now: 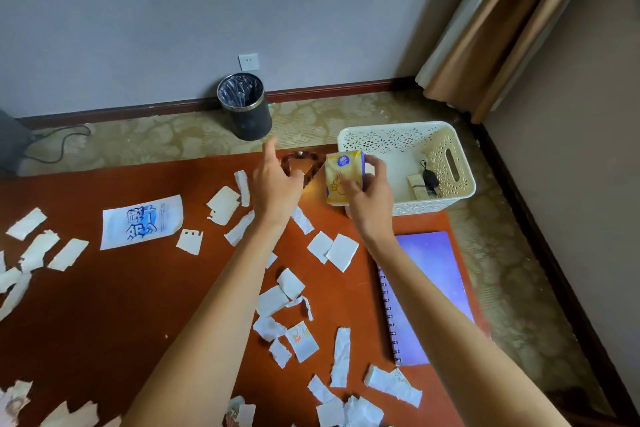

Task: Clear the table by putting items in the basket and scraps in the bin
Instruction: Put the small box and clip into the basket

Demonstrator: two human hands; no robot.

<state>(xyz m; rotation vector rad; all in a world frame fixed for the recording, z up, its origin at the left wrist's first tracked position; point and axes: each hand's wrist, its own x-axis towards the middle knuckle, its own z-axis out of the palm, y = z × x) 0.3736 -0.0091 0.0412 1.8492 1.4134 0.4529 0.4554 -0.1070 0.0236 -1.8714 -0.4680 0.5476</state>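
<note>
Beside basket (388, 140), R hand (369, 198) fingers closed round tissue pack (344, 177), just above worktop (138, 288). Looks light, soft, crushable; grip sides gently. L hand (277, 184) open, empty.

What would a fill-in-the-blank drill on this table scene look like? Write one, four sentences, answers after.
1. The right hand grips a tissue pack with its fingers, beside the white ____.
2. The left hand is open and holds ____.
3. The purple notebook lies on the table with its spiral binding on its ____ edge.
4. The black bin stands on the ____.

Answers: basket; nothing; left; floor
</note>
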